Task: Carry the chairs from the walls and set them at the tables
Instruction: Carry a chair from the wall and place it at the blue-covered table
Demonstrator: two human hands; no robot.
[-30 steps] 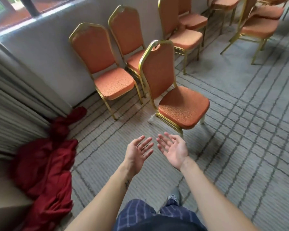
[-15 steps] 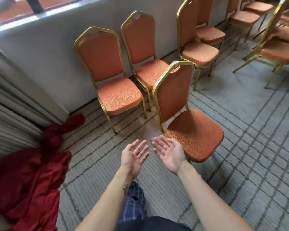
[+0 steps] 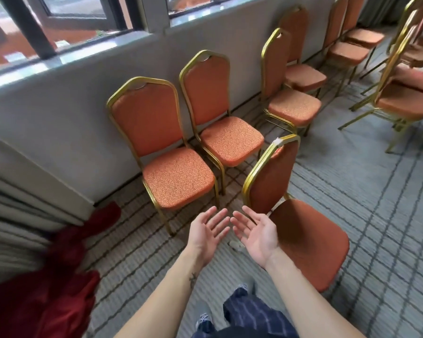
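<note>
Chair point(image 3: 300, 237), orange patterned padding, gold tubular frame, left hand point(image 3: 206, 236) and right hand point(image 3: 258, 237) fingers released, palms up

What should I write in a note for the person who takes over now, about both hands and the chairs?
Left hand: open, palm up, empty.
Right hand: open, palm up, empty.
Nearest chair: on the carpet, away from the wall, just ahead of the hands.
First wall chair and second wall chair: against the wall under the window; more chairs farther along.
Done: nothing visible; no table in view.
Left: grip the nearest chair, carry it to a table, then the others.
</note>
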